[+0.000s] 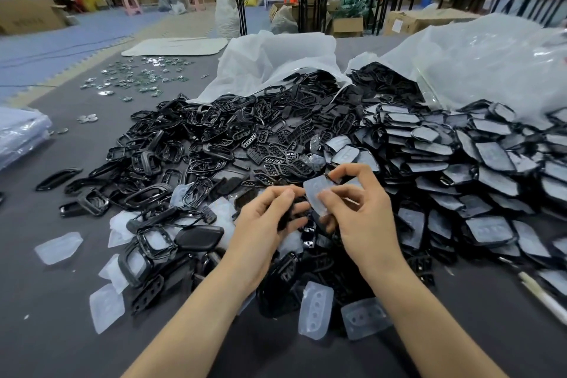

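Since the pad (pixel 317 193) looks meant to seat into the shell (pixel 284 219), the two are held close together at the middle of the view, just above the heap; whether they touch I cannot tell. The right hand (pixel 365 218) pinches the soft, translucent pad by its edge between thumb and forefinger, the other fingers loosely curled behind it. This probably keeps the button bumps free and lets the pad be turned to line up. The left hand (pixel 264 224) curls narrowly round the dark shell, thumb on top, steadying it as the fixed half; most of the shell is hidden by the fingers. Spare pads (pixel 316 310) lie just in front of the wrists and off to the left, within easy reach. Farther out, black frames (pixel 171 156) spread loosely to the left and button plates (pixel 276 147) sit behind the hands. To the right, finished pieces (pixel 460 163) overlap in rough rows, apparently kept apart from the unsorted parts. Two plastic bags (pixel 276 61) spill stock onto the back of the heap. Everything rests on a grey mat (pixel 46 255), with small green boards (pixel 135 80) scattered well apart at the far left.
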The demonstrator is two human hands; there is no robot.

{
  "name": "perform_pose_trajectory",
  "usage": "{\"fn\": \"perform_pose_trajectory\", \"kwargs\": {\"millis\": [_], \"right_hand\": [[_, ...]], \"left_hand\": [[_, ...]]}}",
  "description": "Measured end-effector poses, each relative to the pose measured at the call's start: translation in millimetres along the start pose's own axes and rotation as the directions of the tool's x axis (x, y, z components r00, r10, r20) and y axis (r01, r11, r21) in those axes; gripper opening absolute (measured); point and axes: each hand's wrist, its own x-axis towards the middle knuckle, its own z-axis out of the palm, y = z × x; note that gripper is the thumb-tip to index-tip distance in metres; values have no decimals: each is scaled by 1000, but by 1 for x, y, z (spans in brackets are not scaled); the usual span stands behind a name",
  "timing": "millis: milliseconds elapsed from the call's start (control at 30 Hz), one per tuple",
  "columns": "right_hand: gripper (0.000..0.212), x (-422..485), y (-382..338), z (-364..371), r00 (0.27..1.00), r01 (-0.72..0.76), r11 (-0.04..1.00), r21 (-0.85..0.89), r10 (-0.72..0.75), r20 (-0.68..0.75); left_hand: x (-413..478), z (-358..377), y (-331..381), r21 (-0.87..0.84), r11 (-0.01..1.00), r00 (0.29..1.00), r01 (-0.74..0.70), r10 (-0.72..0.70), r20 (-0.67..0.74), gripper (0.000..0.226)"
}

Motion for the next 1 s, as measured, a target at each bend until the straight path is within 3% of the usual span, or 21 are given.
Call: {"fn": "perform_pose_trajectory", "kwargs": {"millis": [100,267,533,933,1000], "right_hand": [[33,1,3,0,1000,9,999,-51,-8,26],[25,1,5,3,997,24,996,-85,-18,73],[23,1,2,0,983,-88,994,63,76,167],[15,-1,1,2,989,-138,983,118,130,67],[19,0,1,2,992,-126,983,134,123,31]], "left_hand": [[-1,1,1,19,1000,1000,-2,2,6,23],[-2,-4,-1,222,975,999,-31,36,-20,18],[0,-2,3,-36,999,992,-15,10,-127,25],[-5,0,5,99,995,993,34,-23,-115,20],[-4,2,7,45,998,991,40,-33,-131,17]]}}
